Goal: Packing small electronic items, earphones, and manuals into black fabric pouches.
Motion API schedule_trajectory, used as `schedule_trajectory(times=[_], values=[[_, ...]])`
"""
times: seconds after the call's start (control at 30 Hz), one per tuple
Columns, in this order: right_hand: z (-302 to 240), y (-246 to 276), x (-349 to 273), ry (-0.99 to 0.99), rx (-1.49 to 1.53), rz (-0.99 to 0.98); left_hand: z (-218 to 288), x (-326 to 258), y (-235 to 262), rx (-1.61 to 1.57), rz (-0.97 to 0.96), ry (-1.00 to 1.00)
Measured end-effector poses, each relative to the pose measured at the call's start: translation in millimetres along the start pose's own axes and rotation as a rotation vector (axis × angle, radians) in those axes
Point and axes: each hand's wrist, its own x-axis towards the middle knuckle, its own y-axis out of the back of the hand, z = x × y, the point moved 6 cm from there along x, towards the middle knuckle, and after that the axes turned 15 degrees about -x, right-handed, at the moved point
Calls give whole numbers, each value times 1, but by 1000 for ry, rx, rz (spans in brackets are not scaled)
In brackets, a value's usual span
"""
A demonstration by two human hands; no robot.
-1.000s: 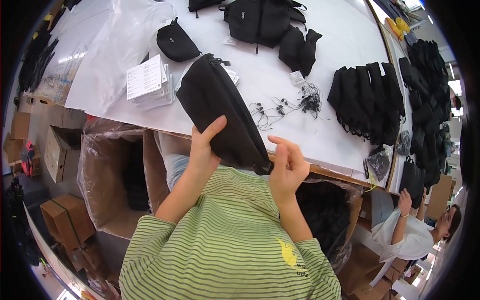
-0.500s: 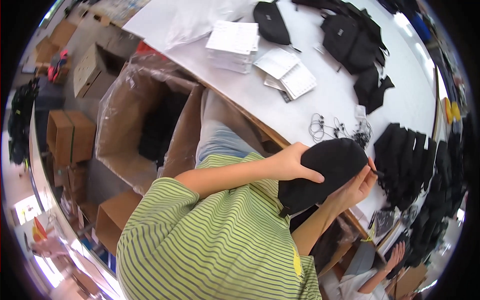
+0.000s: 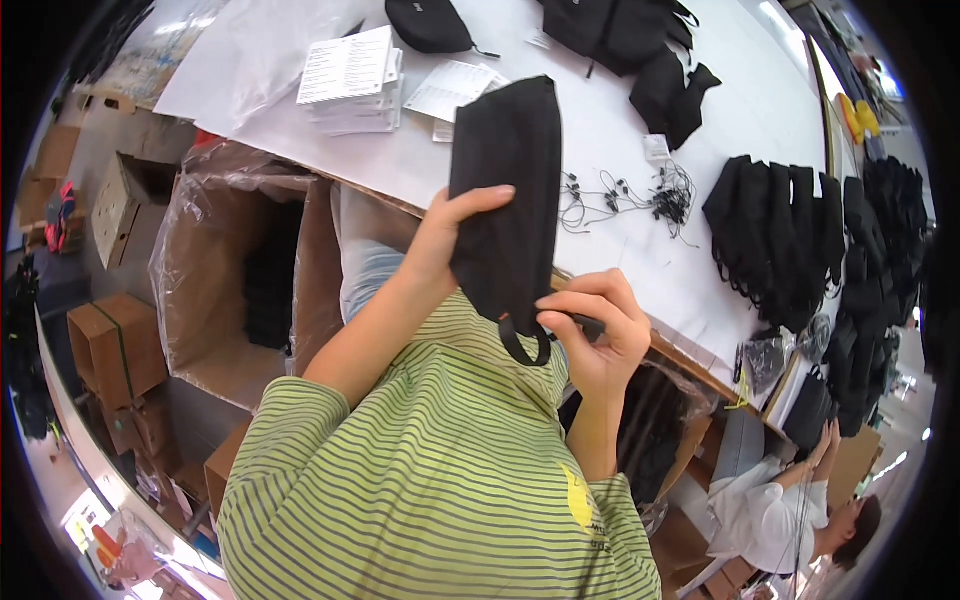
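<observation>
Both hands (image 3: pixel 440 240) hold pouch (image 3: pixel 505 200) over white table (image 3: pixel 700 120).

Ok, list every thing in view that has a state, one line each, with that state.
Black pouch: held upright above the table edge.
Left hand: gripping the pouch's side.
Right hand: pinching the small loop at the pouch's lower end.
Large carton: open, lined with clear plastic, dark items inside.
Paper leaflets: stacked on the white table.
Black cords: loose, tangled.
Row of black pouches: lying side by side.
</observation>
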Motion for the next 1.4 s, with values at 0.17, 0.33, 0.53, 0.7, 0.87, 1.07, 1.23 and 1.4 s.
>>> schedule_trajectory(times=[0.17, 0.33, 0.53, 0.7, 0.87, 1.07, 1.23, 1.4], values=[[6, 1, 0, -58, 70, -50, -5, 9, 6, -51, 10, 35], [37, -6, -9, -397, 192, -66, -8, 8, -9, 66, 31, -158], [84, 66, 3, -569, 306, 239, -12, 15, -19, 395, -371, -236], [121, 228, 20, -486, 96, 750, 32, 14, -29, 1040, -296, -799], [192, 366, 36, -612, 32, 794, 69, 31, -44, 1579, -227, -1059], [248, 393, 32, -991, -304, 431, 49, 81, -2, 2016, -218, -878], [148, 358, 15, -592, -1157, 969, 58, 83, 2, 1903, -83, -1012], [147, 192, 20, -310, -768, 390, 63, 105, 12, 1900, -77, -1079]])
